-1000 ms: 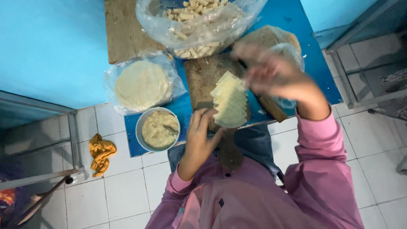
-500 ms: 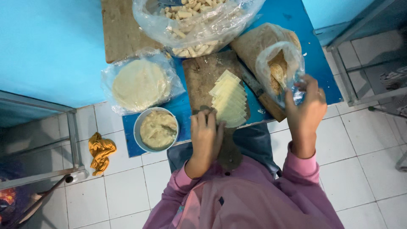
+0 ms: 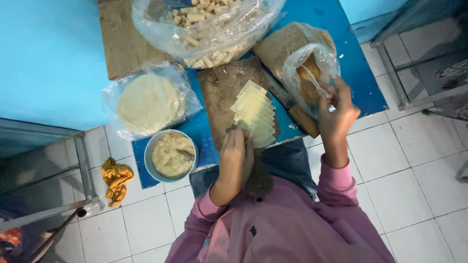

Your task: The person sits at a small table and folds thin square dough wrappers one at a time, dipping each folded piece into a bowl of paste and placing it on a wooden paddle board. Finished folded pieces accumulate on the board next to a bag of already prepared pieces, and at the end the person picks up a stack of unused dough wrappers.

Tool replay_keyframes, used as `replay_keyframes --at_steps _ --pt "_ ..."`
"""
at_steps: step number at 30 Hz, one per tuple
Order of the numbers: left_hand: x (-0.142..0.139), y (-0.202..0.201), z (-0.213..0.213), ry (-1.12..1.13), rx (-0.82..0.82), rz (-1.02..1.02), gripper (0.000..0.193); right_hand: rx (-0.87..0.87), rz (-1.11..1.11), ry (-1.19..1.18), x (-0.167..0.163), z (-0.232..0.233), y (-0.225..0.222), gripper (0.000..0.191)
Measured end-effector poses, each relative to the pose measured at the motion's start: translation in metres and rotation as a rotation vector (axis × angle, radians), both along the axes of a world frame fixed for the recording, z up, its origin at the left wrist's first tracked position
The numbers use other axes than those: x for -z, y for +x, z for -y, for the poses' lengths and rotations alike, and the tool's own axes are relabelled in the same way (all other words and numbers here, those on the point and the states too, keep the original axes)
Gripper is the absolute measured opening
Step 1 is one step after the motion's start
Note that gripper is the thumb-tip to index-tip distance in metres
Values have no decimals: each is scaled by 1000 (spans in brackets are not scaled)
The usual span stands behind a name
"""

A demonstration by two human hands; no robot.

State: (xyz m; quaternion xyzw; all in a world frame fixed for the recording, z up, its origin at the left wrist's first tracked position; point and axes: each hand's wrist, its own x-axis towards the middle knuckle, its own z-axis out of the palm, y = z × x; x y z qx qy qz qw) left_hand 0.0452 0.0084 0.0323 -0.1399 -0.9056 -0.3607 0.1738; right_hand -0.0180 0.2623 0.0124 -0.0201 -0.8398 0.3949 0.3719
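A fanned stack of pale yellow square wrappers (image 3: 254, 113) lies on a wooden cutting board (image 3: 222, 92). My left hand (image 3: 236, 157) rests flat at the board's near edge, its fingertips touching the nearest wrapper. My right hand (image 3: 336, 113) is at the mouth of a clear plastic bag (image 3: 292, 48) holding brown filling, and its fingers pinch a metal spoon (image 3: 314, 83) that dips into the bag.
A blue table (image 3: 341, 29) carries a big plastic bag of rolled pieces (image 3: 204, 24), a bagged stack of round flat wrappers (image 3: 146, 102), a bowl of pale paste (image 3: 171, 156) and a knife (image 3: 297, 117). An orange cloth (image 3: 116, 179) lies on the white tiled floor.
My right hand has moved from above the wrappers to the bag at the right and taken hold of the spoon. My left hand has stayed at the board's near edge.
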Motion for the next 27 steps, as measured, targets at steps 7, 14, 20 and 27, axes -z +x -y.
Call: replay_keyframes --at_steps 7,14,20,27 --pt "-3 6 7 159 59 8 27 -54 -116 143 -4 -5 -4 38" --pt "-12 14 16 142 49 80 25 -170 -63 -337 12 -11 4 39" --pt "-18 18 17 133 48 80 24 -150 -99 -519 18 -27 2 42" --pt "-16 19 18 130 20 59 25 -90 -78 -625 -5 -26 38 42"
